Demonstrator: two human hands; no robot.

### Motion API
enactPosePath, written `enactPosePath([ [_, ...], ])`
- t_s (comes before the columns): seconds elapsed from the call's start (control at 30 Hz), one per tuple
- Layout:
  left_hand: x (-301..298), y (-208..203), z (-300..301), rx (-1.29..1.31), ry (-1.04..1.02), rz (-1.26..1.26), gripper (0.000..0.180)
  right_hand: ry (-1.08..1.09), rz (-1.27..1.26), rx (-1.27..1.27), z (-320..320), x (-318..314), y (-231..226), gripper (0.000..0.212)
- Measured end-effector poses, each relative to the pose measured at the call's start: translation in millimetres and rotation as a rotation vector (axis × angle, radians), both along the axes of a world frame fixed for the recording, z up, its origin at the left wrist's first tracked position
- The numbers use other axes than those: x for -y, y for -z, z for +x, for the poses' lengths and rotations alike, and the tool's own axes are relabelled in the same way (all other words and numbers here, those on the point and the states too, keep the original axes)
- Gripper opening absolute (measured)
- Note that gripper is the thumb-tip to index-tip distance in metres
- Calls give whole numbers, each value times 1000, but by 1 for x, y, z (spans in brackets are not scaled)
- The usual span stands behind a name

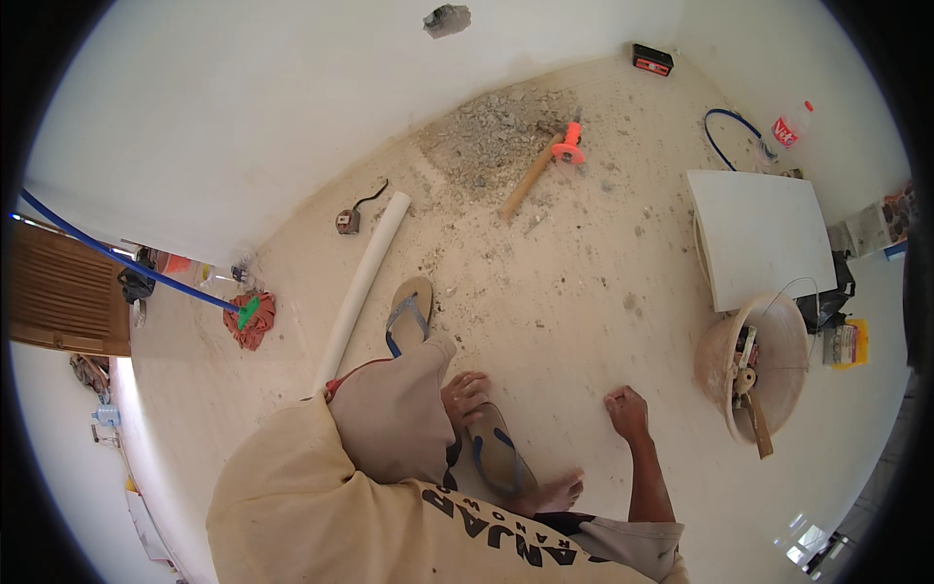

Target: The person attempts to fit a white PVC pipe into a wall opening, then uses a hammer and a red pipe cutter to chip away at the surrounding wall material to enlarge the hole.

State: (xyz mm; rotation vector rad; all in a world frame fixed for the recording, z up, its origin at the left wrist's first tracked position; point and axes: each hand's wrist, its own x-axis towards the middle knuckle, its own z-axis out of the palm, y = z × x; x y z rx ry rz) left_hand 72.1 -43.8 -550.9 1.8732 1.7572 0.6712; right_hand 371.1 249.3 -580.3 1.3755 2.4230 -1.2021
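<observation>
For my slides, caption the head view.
A dusty floor with rubble, a hammer and a bucket of tools; left hand by a sandal, right hand curled.

White long wall point(243, 127), approx. 10 to 1 o'clock, w/ jagged grey hole point(448, 20) at 12. Meets white R wall point(827, 88) in a corner point(679, 29) abt 1 o'clock. Pale floor point(574, 341), dusty, gritty esp. twd 12. Brown slatted wood panel point(68, 292) at 9; v. bright light point(125, 389) btwn 8 & 9.
</observation>
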Motion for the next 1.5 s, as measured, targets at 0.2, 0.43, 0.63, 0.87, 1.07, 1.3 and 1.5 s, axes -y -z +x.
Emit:
enactPosePath([
  [0.2,4,5,-6,-7,136,-46,33,185,-166,-59,3,-3,17,20],
  [0.43,-8,12,-4,7,-212,70,37,126,-30,-126,-2,1,26,13],
  [0.63,-60,5,-85,-44,-448,115,37,17,-133,-31,-66,-22,-33,29],
  [0.87,-91,-32,-182,198,-831,-43,29,-211,0,-59,-215,-118,-130,34],
  [1.07,-62,-136,-255,564,-953,-210,33,-364,334,101,-358,-215,-177,41],
  [1.3,-58,-160,-278,1133,-962,-438,56,-37,276,39,-482,-267,-128,56],
  [1.5,-89,-159,-278,1564,-1245,-579,52,314,156,94,-538,-251,-38,72],
])
